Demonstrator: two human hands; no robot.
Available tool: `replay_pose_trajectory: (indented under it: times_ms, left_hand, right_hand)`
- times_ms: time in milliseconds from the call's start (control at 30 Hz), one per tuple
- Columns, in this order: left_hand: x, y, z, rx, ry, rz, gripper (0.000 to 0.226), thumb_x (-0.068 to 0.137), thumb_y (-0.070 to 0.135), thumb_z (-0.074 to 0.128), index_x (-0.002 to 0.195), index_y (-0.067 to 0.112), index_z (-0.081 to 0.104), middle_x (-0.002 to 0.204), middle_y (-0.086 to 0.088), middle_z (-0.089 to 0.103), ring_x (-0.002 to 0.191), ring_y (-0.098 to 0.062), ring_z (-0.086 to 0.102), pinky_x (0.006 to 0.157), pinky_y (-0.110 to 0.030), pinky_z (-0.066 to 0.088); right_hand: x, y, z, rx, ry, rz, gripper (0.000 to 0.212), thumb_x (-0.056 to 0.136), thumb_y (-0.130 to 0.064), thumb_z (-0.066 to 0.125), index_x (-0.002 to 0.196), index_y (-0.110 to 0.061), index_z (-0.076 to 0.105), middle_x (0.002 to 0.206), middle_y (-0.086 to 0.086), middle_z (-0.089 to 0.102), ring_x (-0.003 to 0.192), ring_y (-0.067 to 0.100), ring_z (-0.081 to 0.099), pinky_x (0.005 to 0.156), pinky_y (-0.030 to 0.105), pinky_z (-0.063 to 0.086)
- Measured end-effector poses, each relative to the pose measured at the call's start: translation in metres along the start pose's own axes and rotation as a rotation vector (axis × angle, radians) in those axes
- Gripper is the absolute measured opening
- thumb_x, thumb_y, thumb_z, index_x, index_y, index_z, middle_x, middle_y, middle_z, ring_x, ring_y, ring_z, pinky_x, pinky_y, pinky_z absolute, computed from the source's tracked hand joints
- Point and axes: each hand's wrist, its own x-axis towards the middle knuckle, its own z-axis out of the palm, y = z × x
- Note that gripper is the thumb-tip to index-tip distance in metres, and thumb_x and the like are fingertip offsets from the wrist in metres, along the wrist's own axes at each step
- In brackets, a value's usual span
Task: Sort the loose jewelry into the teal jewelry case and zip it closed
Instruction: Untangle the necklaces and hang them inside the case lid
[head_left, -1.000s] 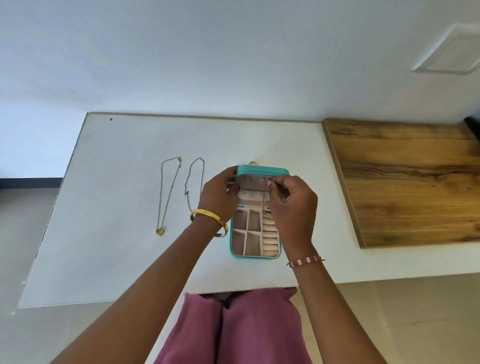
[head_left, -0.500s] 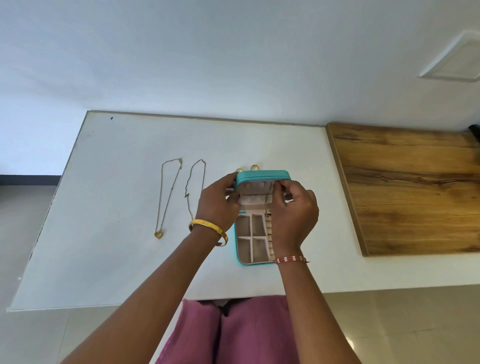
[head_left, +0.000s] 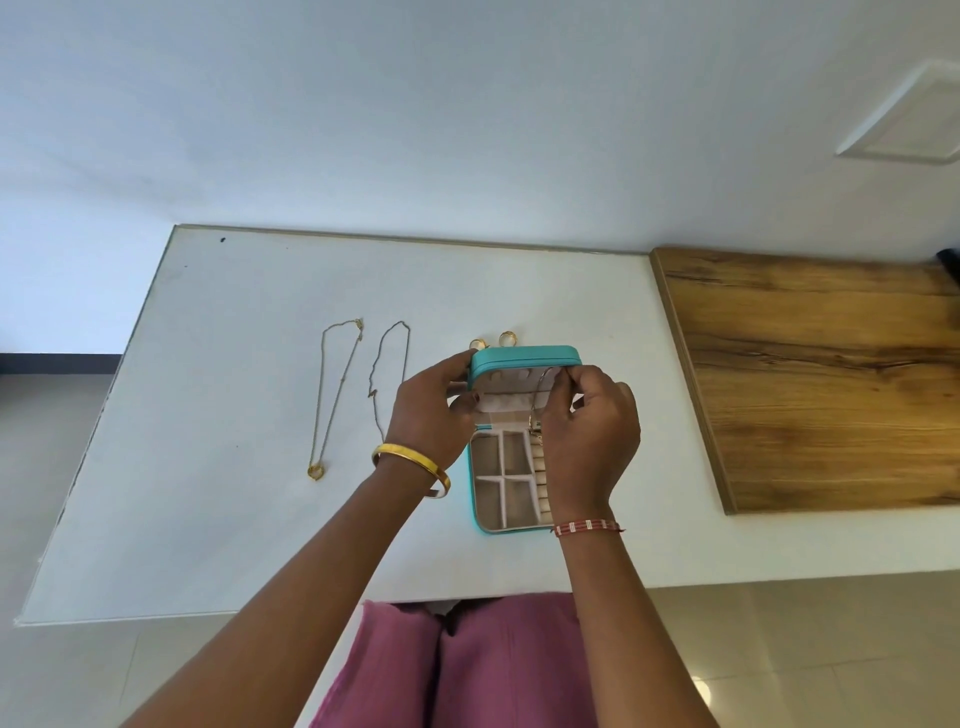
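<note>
2 necklaces (head_left: 363, 384) lie left of centre on the white desk (head_left: 234, 519). Left hand (head_left: 431, 410) grips the teal case (head_left: 522, 441) lid's left edge, mid-frame. 2 rings (head_left: 493, 340) sit just behind. Right hand (head_left: 589, 436) fingers (head_left: 563, 379) pinch a thin chain (head_left: 537, 400) at the lid.

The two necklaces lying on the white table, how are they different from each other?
The left necklace looks light gold; the right necklace looks darker. The left necklace ends in a round gold pendant nearest the person; the right necklace's near end is hidden behind the left hand, so its pendant can't be seen. The left necklace lies farther from the teal case. Both are thin chains laid in long loops, untouched.
</note>
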Motion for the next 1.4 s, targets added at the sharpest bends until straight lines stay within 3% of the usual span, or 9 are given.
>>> replay_pose_trajectory:
  times_ms: [133, 333, 500, 633, 733, 867, 1067, 1400]
  left_hand:
    - [0.000, -0.001, 0.000, -0.006, -0.004, -0.001, 0.046, 0.086, -0.001, 0.052, 0.129, 0.016, 0.051, 0.122, -0.002, 0.062, 0.103, -0.009, 0.055, 0.084, -0.014, 0.037]
    - [0.004, -0.005, 0.000, -0.002, 0.013, -0.007, 0.044, 0.088, 0.003, 0.051, 0.130, 0.018, 0.049, 0.120, -0.003, 0.063, 0.103, -0.013, 0.057, 0.088, -0.021, 0.043]
    - [0.007, -0.003, -0.001, -0.005, -0.029, 0.006, 0.043, 0.089, 0.004, 0.051, 0.130, 0.016, 0.049, 0.121, -0.005, 0.062, 0.107, -0.019, 0.059, 0.092, -0.035, 0.049]
    - [0.009, -0.003, 0.001, -0.012, -0.013, 0.009, 0.044, 0.089, 0.002, 0.050, 0.130, 0.016, 0.050, 0.120, -0.007, 0.063, 0.102, -0.017, 0.059, 0.091, -0.034, 0.048]
    - [0.010, -0.003, 0.002, -0.002, 0.002, 0.006, 0.044, 0.089, 0.001, 0.050, 0.130, 0.016, 0.049, 0.119, -0.007, 0.063, 0.099, -0.014, 0.057, 0.090, -0.030, 0.047]
    - [0.009, -0.003, 0.003, 0.010, -0.001, 0.002, 0.044, 0.089, 0.002, 0.049, 0.131, 0.015, 0.048, 0.121, -0.007, 0.062, 0.108, -0.020, 0.058, 0.094, -0.033, 0.047]
    - [0.009, -0.006, 0.004, 0.021, 0.006, -0.004, 0.042, 0.090, 0.005, 0.050, 0.131, 0.014, 0.048, 0.121, -0.008, 0.062, 0.108, -0.022, 0.059, 0.095, -0.037, 0.047]
    - [-0.004, -0.015, 0.014, 0.041, -0.017, -0.086, 0.037, 0.091, 0.007, 0.048, 0.127, 0.012, 0.052, 0.119, -0.009, 0.063, 0.106, -0.025, 0.060, 0.096, -0.036, 0.047]
  right_hand:
    - [0.001, 0.005, -0.002, -0.111, -0.036, -0.151, 0.006, 0.079, -0.009, 0.067, 0.079, -0.003, 0.066, 0.072, 0.011, 0.070, 0.059, 0.022, 0.055, 0.051, 0.023, 0.047]
    - [0.006, 0.013, -0.007, -0.228, -0.187, -0.269, 0.017, 0.074, -0.010, 0.074, 0.087, -0.001, 0.069, 0.070, 0.012, 0.068, 0.064, 0.025, 0.058, 0.054, 0.024, 0.048]
    - [0.000, 0.021, -0.022, 0.020, -0.227, -0.085, 0.016, 0.082, -0.005, 0.066, 0.097, -0.001, 0.069, 0.084, 0.013, 0.069, 0.075, 0.022, 0.061, 0.063, 0.023, 0.048]
    - [-0.008, 0.027, -0.038, 0.164, -0.187, 0.171, 0.013, 0.084, -0.005, 0.064, 0.095, -0.004, 0.070, 0.088, 0.009, 0.070, 0.075, 0.011, 0.059, 0.067, 0.009, 0.045]
    - [-0.014, 0.033, -0.036, 0.123, -0.294, 0.203, 0.012, 0.083, -0.007, 0.065, 0.093, -0.006, 0.071, 0.089, 0.009, 0.070, 0.077, 0.017, 0.061, 0.069, 0.023, 0.053]
    - [-0.022, 0.037, -0.026, -0.070, -0.409, 0.074, 0.016, 0.080, -0.011, 0.069, 0.096, -0.009, 0.071, 0.085, 0.010, 0.066, 0.082, 0.024, 0.059, 0.064, 0.024, 0.044]
    - [-0.027, 0.038, -0.022, -0.312, -0.389, -0.244, 0.023, 0.063, -0.002, 0.080, 0.084, -0.011, 0.073, 0.066, 0.007, 0.056, 0.063, 0.025, 0.055, 0.043, 0.024, 0.041]
    - [-0.029, 0.036, -0.015, -0.424, -0.373, -0.272, 0.025, 0.054, 0.004, 0.081, 0.073, -0.007, 0.069, 0.067, 0.008, 0.058, 0.060, 0.023, 0.055, 0.041, 0.025, 0.042]
